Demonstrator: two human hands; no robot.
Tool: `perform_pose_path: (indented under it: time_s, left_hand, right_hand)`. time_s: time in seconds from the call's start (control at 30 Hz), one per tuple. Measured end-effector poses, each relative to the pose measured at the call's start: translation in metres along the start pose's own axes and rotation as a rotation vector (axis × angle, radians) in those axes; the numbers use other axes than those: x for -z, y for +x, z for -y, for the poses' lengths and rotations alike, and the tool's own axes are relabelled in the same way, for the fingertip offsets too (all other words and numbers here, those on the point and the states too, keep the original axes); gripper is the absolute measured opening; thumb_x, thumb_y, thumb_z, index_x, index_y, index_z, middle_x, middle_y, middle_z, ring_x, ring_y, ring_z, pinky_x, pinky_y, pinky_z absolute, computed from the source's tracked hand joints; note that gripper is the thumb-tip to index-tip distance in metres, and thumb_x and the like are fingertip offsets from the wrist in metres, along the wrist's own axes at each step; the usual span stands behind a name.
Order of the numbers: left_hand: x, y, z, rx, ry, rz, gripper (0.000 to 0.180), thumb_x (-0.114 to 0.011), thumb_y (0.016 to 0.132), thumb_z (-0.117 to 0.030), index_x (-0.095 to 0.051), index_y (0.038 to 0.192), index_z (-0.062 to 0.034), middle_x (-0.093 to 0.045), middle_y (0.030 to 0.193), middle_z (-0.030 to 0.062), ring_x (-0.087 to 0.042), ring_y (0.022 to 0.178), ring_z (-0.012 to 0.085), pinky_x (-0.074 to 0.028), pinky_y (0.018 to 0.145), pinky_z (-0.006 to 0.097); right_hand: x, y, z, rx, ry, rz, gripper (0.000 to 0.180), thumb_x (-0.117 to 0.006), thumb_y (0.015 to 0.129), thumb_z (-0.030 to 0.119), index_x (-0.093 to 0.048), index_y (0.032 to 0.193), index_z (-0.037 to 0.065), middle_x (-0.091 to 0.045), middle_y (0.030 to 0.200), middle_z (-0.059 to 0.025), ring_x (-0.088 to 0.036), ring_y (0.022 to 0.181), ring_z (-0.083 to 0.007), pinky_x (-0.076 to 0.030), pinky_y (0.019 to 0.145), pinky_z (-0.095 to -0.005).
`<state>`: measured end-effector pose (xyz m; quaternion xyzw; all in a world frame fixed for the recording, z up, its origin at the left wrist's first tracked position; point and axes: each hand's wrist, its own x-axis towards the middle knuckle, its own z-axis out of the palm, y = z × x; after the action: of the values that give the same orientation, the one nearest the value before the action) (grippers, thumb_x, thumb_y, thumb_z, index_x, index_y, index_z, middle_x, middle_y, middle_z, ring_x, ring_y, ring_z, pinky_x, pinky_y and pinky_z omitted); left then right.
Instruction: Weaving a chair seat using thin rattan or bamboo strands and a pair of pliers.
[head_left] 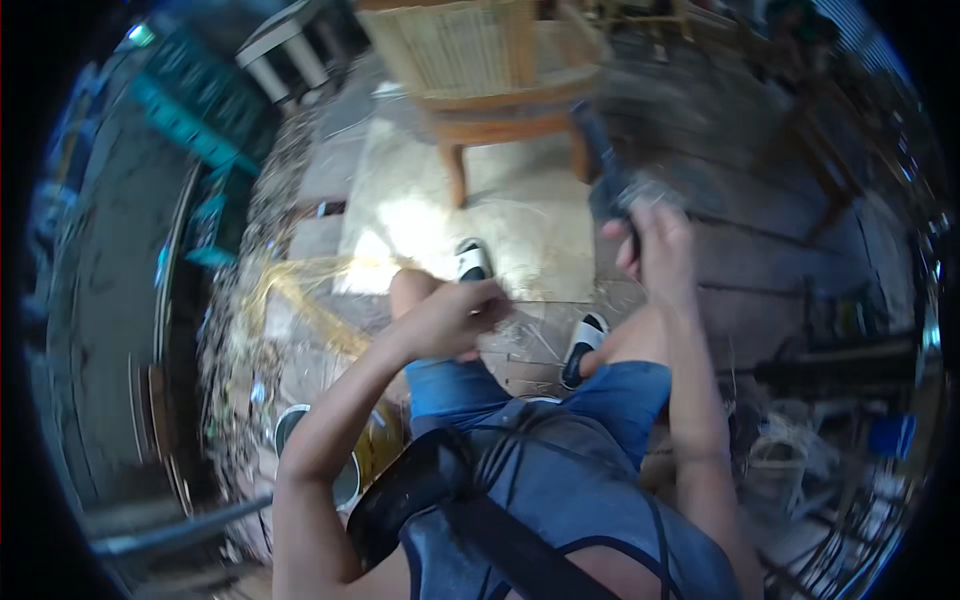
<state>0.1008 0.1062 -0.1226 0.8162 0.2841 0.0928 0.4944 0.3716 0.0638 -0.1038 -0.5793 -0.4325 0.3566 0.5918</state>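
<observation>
My right hand (655, 240) is wrapped round the grip of a dark gun-shaped tool (612, 190), raised in front of my right knee. Motion smears the tool, and its exact kind is unclear. A narrow dark part of it points away, toward the leg of a wooden chair (505, 128) with a pale slatted panel (455, 50). Over my left knee, my left hand (455, 315) has its fingers curled in. Whatever it may hold is hidden by the fingers. Neither hand touches the chair.
The chair stands on a pale sheet (400, 235) on the paved floor. Loose yellowish strands (320, 315) lie left of my leg. Teal crates (195, 110) stand at the far left. A bucket (290, 422) is beside my left arm. Dark wooden furniture (825, 150) stands at the right.
</observation>
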Motion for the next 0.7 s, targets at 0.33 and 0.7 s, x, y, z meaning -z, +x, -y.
perform_pose_path:
  time_s: [0.33,0.7]
  left_hand:
    - [0.172,-0.062,0.006,-0.088,0.303,-0.300,0.018,-0.063,0.088,-0.012,-0.069,0.103,-0.0030,-0.071,0.095,0.0120,-0.067,0.084,0.0170,-0.053,0.075,0.029]
    - [0.227,-0.162,0.115,0.363,0.403,-0.705,0.021,-0.058,0.091,-0.022,-0.065,0.096,-0.0026,-0.067,0.079,0.0068,-0.058,0.063,0.0117,-0.050,0.060,0.030]
  right_hand:
    - [0.085,0.039,-0.010,-0.198,-0.301,-0.081,0.031,-0.052,0.093,0.035,-0.062,0.102,0.007,-0.052,0.068,-0.0008,-0.050,0.053,-0.0045,-0.036,0.040,-0.0189]
    - [0.564,0.100,-0.065,-0.296,-0.600,-0.660,0.040,-0.051,0.094,0.038,-0.059,0.121,0.010,-0.065,0.094,-0.0068,-0.056,0.058,-0.0121,-0.037,0.042,-0.0203]
